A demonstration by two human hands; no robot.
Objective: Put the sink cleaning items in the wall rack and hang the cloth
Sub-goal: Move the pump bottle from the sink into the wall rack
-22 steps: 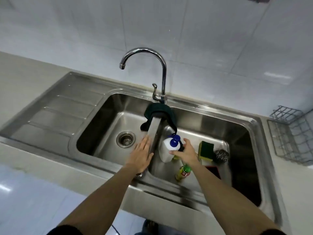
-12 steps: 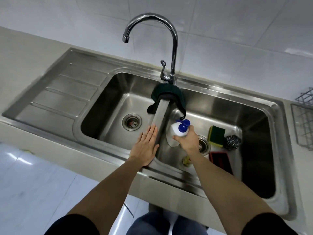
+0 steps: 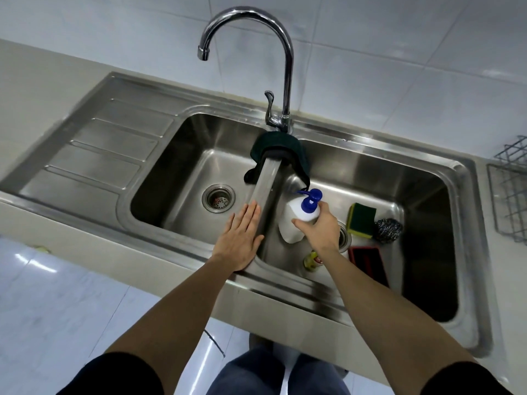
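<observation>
The right basin of the steel sink holds the cleaning items: a white pump bottle with blue head, a yellow-green sponge, a steel scourer, a red-black brush and a small bottle (its label is too blurred to read). The right hand has its grip curled round the pump bottle — the left hand lies flat, fingers spread, on the divider. A dark cloth drapes over the divider below the tap. The wire rack stands on the bench at the far right.

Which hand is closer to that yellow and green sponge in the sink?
The right hand. It grips the white pump bottle in the right basin, just left of the sponge. The left hand lies flat on the divider between the basins, farther away.
</observation>
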